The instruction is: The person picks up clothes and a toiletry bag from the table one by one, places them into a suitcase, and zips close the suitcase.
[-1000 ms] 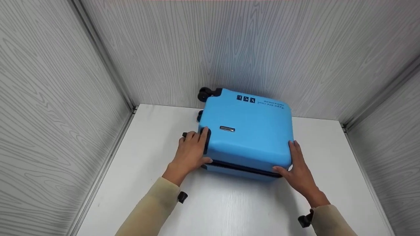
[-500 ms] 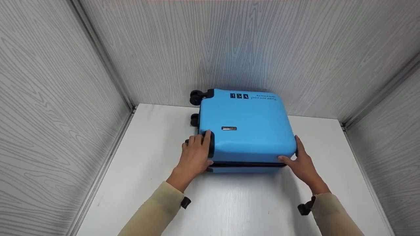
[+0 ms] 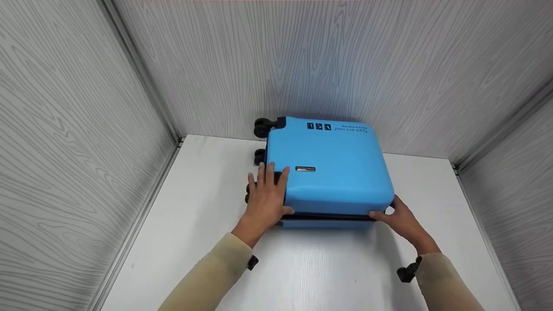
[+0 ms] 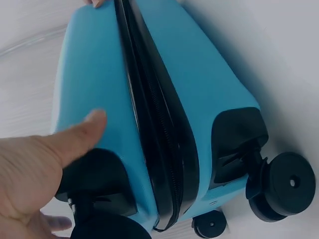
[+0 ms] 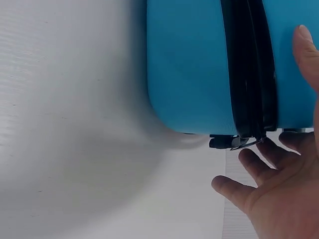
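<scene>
A bright blue wheeled suitcase (image 3: 332, 166) lies flat, its black wheels (image 3: 262, 128) pointing left. A dark zipper (image 4: 158, 112) runs along its side between the two shells. My left hand (image 3: 264, 199) rests on the near left corner with fingers extended. In the left wrist view its thumb lies by the upper shell, above a black corner guard (image 4: 97, 179). My right hand (image 3: 402, 219) is at the near right corner, thumb against the front side. The right wrist view shows its fingers spread near the zipper pulls (image 5: 241, 143); whether they touch is unclear.
The suitcase lies on a white surface (image 3: 207, 172), close to the grey wood-grain back wall (image 3: 233, 69). Similar panels stand at left (image 3: 65, 142) and right (image 3: 510, 190). Small black devices are strapped at both wrists.
The suitcase has turned slightly, its near edge now closer to level in the head view. My left hand's fingers have straightened and spread over the corner; my right hand has slid lower.
</scene>
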`<action>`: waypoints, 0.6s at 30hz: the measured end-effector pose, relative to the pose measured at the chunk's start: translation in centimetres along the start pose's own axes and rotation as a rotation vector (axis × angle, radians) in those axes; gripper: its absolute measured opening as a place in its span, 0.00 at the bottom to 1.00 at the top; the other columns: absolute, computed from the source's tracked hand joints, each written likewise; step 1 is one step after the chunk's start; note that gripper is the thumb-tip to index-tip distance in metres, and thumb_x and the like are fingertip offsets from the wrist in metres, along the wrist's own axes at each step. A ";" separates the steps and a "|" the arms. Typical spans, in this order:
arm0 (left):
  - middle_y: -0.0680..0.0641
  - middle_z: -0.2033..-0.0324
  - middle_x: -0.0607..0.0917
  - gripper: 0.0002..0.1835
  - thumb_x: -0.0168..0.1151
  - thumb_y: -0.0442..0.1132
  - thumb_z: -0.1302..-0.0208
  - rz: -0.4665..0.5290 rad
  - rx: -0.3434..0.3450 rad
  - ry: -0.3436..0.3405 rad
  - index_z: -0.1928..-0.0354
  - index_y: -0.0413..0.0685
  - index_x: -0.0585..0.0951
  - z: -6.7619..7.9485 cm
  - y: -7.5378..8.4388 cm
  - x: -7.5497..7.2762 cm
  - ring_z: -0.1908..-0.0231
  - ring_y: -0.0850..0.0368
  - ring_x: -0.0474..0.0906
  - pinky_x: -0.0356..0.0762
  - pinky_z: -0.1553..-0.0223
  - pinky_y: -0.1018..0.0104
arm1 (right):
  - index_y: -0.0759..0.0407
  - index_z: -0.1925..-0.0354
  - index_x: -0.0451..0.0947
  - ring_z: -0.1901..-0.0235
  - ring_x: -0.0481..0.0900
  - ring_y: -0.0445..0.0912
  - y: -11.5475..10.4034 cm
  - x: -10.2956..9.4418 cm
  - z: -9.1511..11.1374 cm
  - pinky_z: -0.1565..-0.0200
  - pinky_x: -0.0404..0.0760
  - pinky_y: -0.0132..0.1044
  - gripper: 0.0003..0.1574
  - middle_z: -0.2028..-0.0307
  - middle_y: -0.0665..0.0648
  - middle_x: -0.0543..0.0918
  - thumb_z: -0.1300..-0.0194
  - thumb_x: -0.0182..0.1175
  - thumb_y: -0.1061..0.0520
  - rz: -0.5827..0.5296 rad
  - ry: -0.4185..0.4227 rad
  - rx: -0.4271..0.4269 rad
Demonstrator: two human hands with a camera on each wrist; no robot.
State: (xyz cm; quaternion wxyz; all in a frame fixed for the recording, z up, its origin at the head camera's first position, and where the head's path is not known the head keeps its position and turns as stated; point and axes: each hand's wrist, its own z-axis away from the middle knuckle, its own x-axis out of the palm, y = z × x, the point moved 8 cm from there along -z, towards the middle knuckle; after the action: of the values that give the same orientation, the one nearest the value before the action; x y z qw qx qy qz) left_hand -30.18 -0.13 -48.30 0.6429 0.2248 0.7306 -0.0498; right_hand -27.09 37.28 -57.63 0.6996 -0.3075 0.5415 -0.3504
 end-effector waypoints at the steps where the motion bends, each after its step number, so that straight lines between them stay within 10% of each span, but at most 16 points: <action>1: 0.33 0.19 0.52 0.65 0.82 0.64 0.50 -0.001 0.008 -0.021 0.15 0.55 0.55 -0.2 0.1 0.2 0.20 0.26 0.48 0.52 0.26 0.23 | 0.60 0.15 0.39 0.19 0.52 0.68 0.0 0.1 0.0 0.26 0.56 0.73 0.72 0.19 0.70 0.56 0.34 0.72 0.35 -0.002 -0.002 -0.004; 9: 0.36 0.17 0.51 0.68 0.77 0.74 0.54 -0.092 0.054 -0.068 0.15 0.61 0.53 -1.8 -0.4 0.4 0.24 0.23 0.59 0.80 0.41 0.36 | 0.58 0.15 0.45 0.21 0.56 0.66 0.0 0.0 -0.2 0.26 0.57 0.72 0.67 0.21 0.67 0.61 0.34 0.74 0.41 -0.012 -0.050 -0.052; 18: 0.39 0.16 0.50 0.67 0.75 0.75 0.52 -0.092 0.097 -0.082 0.15 0.63 0.52 -3.2 -1.2 0.6 0.23 0.26 0.59 0.83 0.44 0.41 | 0.68 0.18 0.51 0.28 0.67 0.64 1.0 -1.1 -0.7 0.32 0.72 0.59 0.38 0.26 0.73 0.68 0.20 0.46 0.62 -0.096 -0.026 0.015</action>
State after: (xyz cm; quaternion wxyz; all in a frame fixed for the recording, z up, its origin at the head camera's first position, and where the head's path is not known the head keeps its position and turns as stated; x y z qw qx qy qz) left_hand -33.61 0.11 -48.58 0.6575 0.2197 0.7100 -0.1241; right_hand -27.80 38.73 -58.00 0.6913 -0.3326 0.5142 -0.3835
